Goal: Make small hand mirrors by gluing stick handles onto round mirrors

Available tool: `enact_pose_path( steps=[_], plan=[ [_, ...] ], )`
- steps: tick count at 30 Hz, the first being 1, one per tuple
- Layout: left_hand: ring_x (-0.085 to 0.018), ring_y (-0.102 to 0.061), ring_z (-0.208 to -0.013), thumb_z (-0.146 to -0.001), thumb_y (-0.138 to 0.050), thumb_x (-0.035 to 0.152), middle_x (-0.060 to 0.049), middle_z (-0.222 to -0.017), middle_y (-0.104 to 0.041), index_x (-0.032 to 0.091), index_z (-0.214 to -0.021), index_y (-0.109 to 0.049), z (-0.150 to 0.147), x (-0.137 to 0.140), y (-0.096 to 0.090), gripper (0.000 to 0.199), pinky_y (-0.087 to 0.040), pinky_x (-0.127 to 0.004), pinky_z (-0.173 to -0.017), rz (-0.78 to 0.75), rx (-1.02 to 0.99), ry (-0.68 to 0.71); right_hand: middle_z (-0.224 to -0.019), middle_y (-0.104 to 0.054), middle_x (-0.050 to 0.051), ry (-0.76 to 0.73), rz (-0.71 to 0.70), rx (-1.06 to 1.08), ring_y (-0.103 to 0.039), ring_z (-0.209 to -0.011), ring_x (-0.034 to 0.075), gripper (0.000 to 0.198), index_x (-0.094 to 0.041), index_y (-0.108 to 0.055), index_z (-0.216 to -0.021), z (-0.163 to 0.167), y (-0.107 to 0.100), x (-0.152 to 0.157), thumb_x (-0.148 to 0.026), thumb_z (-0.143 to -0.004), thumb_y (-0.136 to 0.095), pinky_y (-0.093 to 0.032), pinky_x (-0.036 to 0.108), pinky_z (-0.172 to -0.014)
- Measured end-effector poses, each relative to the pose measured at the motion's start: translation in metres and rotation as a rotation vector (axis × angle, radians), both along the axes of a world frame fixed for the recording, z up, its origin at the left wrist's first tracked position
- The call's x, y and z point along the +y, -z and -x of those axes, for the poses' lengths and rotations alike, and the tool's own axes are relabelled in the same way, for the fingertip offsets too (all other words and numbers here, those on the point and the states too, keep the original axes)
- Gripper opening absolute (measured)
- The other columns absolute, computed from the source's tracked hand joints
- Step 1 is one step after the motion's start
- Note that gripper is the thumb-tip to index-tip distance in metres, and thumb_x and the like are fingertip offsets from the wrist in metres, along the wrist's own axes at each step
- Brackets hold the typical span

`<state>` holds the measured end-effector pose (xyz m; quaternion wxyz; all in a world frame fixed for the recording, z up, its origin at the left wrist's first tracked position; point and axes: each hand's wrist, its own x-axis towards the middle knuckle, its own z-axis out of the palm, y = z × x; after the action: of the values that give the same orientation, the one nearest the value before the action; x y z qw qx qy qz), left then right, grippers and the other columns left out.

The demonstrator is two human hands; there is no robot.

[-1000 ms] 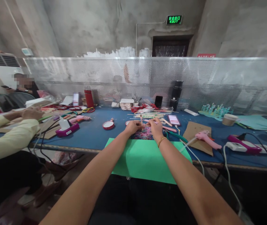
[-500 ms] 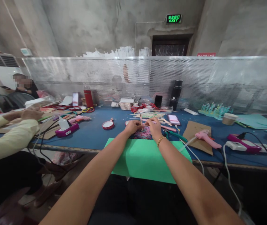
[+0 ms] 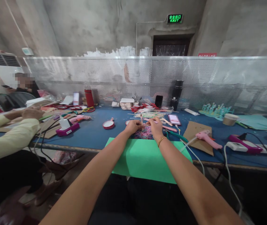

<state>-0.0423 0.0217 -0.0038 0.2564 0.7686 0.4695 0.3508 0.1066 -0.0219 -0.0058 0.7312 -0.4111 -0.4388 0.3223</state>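
Observation:
My left hand (image 3: 133, 127) is closed, with a short wooden stick (image 3: 141, 118) standing upright between its fingertips. My right hand (image 3: 155, 126), with a gold bracelet on the wrist, is closed in a pinch on a thin pink-purple pen-like stick (image 3: 150, 120); its exact kind is too small to tell. The fingertips of both hands are close together. Beneath them lies a mottled pink and purple patch (image 3: 142, 134), partly covered by the hands. A green sheet (image 3: 145, 159) hangs over the table's front edge under my forearms.
On the blue table (image 3: 93, 134) are a round red-rimmed piece (image 3: 108, 124), wooden sticks (image 3: 135, 115), a pink glue gun (image 3: 205, 137) on cardboard (image 3: 192, 131), a purple power strip (image 3: 246, 145) and a paper cup (image 3: 230, 119). A co-worker's sleeve (image 3: 13, 134) is at left.
The view has shifted very slightly. Both hands keep their grips on the sticks, in nearly the same place.

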Motion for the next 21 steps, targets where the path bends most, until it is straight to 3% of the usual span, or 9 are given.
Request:
enact_pose_path(
  steps=[7,12,17,21],
  plan=[
    [-0.008,-0.036,-0.051,-0.058,-0.072,0.064,0.004,-0.053,-0.05,0.015,-0.057,-0.061,-0.001,-0.0016,-0.002,0.05,-0.023,-0.024,-0.05,-0.022,-0.011,0.024,-0.055,-0.062,-0.003,-0.064,-0.012,-0.004,-0.059,-0.059,0.015,0.012,-0.022,-0.052,-0.061,0.0011,-0.0003,-0.0007,-0.031,-0.067,-0.059,-0.047,0.028,-0.063],
    [-0.008,-0.034,-0.05,-0.058,-0.072,0.064,0.004,-0.052,-0.05,0.015,-0.058,-0.063,-0.0004,0.0006,0.0002,0.05,-0.022,-0.024,-0.049,-0.017,-0.025,0.021,-0.056,-0.062,-0.004,0.024,0.006,-0.016,-0.058,-0.06,0.015,0.011,-0.022,-0.053,-0.062,-0.0006,0.0024,0.0029,-0.032,-0.067,-0.058,-0.047,0.027,-0.063],
    [-0.008,-0.035,-0.051,-0.057,-0.071,0.066,0.003,-0.053,-0.05,0.014,-0.059,-0.063,-0.0004,0.0006,-0.0001,0.052,-0.022,-0.025,-0.05,-0.023,-0.007,0.009,-0.055,-0.062,-0.003,-0.049,-0.017,-0.007,-0.058,-0.058,0.015,0.012,-0.022,-0.052,-0.06,0.0001,0.0004,-0.0001,-0.03,-0.067,-0.058,-0.047,0.027,-0.062],
    [-0.008,-0.036,-0.052,-0.057,-0.072,0.064,0.004,-0.053,-0.051,0.014,-0.059,-0.063,0.0,-0.0018,-0.0011,0.051,-0.025,-0.024,-0.051,-0.024,-0.016,0.007,-0.055,-0.061,-0.003,0.007,0.002,-0.006,-0.058,-0.059,0.015,0.011,-0.022,-0.052,-0.06,0.0,0.0,-0.0014,-0.029,-0.066,-0.057,-0.046,0.027,-0.061]
  ],
)
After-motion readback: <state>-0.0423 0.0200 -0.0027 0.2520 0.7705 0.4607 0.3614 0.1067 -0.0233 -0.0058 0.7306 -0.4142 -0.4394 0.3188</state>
